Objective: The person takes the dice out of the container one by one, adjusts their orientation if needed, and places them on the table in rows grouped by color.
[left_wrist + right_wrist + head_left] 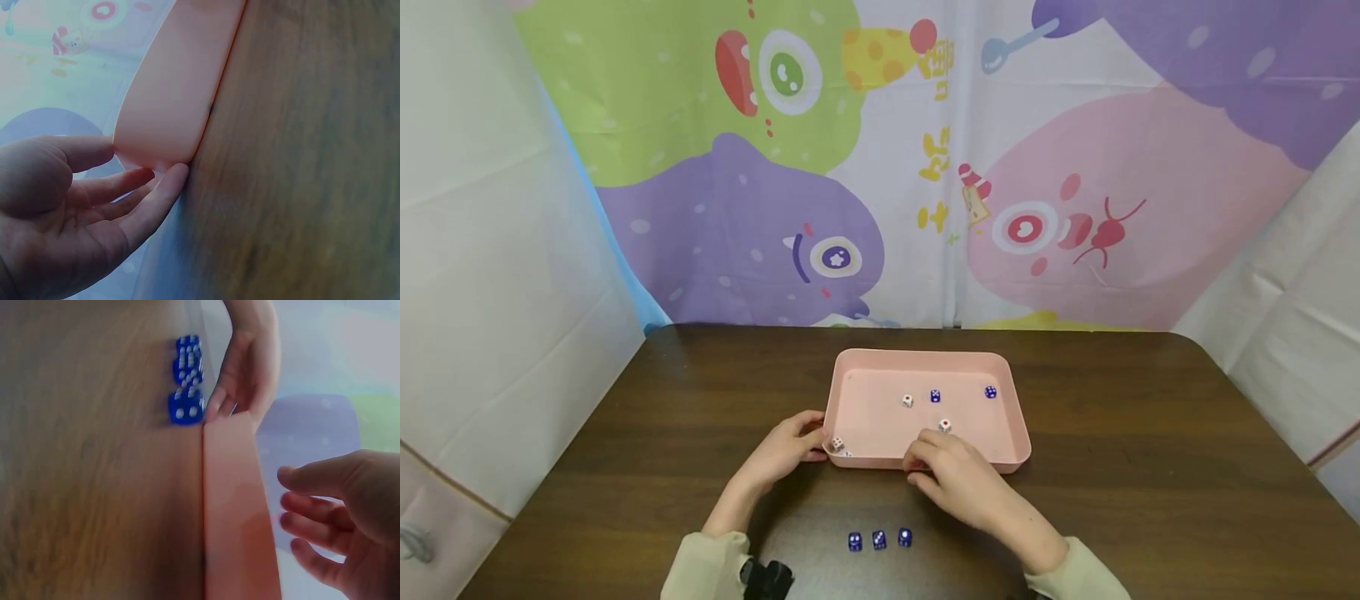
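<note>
Fingers of the left hand [792, 450] rest straight against the near-left corner of the shallow pink plastic tray [1000, 371]. The right hand [951, 471], relaxed and empty, hovers over its near rim beside a white die [945, 425]. Only the head view shows dice inside; the right wrist view shows three blue dice [187, 378] on the dark wooden surface [1150, 500].

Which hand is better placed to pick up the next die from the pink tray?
Probably the right hand: it reaches over the tray's near rim beside a white die, while the left hand touches the tray's corner.

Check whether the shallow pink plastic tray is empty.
Not empty: the pink plastic tray holds white dice and blue dice.
</note>
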The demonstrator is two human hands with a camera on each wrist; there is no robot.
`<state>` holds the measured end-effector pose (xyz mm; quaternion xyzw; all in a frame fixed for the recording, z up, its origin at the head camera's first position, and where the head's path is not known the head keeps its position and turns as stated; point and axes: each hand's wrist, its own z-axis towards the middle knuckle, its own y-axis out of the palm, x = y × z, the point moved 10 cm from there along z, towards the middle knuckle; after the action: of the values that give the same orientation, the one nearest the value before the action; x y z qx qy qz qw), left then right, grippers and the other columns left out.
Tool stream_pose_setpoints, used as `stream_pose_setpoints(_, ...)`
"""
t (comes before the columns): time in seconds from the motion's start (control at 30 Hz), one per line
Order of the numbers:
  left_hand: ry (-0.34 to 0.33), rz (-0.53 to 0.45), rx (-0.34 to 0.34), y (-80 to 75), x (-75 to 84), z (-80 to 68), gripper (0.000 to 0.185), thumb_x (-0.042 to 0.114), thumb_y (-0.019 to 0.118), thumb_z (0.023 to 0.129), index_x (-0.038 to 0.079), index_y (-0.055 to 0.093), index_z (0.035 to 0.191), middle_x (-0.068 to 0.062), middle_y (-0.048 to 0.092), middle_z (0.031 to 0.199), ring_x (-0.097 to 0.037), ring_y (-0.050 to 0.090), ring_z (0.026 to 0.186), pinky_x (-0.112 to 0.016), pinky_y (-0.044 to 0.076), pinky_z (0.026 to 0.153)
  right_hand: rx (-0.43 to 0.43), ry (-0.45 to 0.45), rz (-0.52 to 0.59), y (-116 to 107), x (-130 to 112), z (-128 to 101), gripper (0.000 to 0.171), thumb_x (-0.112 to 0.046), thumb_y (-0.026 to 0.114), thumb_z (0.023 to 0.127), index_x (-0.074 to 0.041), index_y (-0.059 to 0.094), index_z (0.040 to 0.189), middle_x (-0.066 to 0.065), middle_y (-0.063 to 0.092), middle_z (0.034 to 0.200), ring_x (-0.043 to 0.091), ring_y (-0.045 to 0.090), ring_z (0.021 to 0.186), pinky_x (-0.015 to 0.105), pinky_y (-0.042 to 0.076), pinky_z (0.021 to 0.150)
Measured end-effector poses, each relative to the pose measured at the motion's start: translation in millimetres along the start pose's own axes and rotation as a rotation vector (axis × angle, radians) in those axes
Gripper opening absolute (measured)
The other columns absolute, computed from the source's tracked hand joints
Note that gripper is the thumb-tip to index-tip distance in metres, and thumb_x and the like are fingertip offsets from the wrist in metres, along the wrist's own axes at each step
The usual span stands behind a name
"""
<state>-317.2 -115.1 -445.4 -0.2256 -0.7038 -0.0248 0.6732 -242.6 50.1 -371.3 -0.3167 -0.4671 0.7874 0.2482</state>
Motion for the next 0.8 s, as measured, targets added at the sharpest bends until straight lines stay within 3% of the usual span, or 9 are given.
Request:
stream_pose_setpoints(0.1,0.003,0.0,0.0,0.3,0.4,0.0,0.037,0.004,0.044,0.093,-0.015,0.039,0.125,-0.029,0.051,0.112,-0.026,0.059,0.094,-0.037,0.055,0.08,0.032,0.015,-0.047,-1,7,2,0.022,-0.016,0.071,0.076,-0.014,0.064,0.097,-0.006,0.057,0.091,0.01,0.052,0.084,0.027,0.048,0.075)
stream_pose_setpoints(0.27,0.01,0.003,-0.005,0.6,0.9,0.2,0.039,0.005,0.045,0.093,-0.015,0.038,0.125,-0.029,0.051,0.112,-0.026,0.059,0.094,-0.037,0.055,0.081,-0.024,0.091,-0.077,10,24,3,0.035,-0.022,0.071,0.077,-0.011,0.062,0.109,-0.002,0.057,0.101,0.015,0.052,0.093,0.032,0.047,0.079)
stream_pose_setpoints(0.5,0.007,0.006,0.007,-0.5,1.0,-0.8,0.038,0.005,0.045,0.093,-0.015,0.039,0.125,-0.029,0.051,0.112,-0.027,0.06,0.093,-0.037,0.055,0.08,-0.123,0.145,-0.07,25,34,1,0.026,-0.028,0.069,0.079,-0.009,0.065,0.097,-0.001,0.057,0.092,0.013,0.053,0.084,0.031,0.049,0.073)
stream_pose_setpoints(0.8,0.002,0.006,0.009,-1.3,-1.0,0.2,0.039,0.006,0.045,0.093,-0.015,0.039,0.125,-0.029,0.051,0.115,-0.027,0.06,0.095,-0.037,0.055,0.08,-0.138,0.144,-0.084,29,36,-1,0.02,-0.029,0.068,0.08,-0.01,0.067,0.083,-0.003,0.055,0.083,0.013,0.052,0.08,0.03,0.049,0.072)
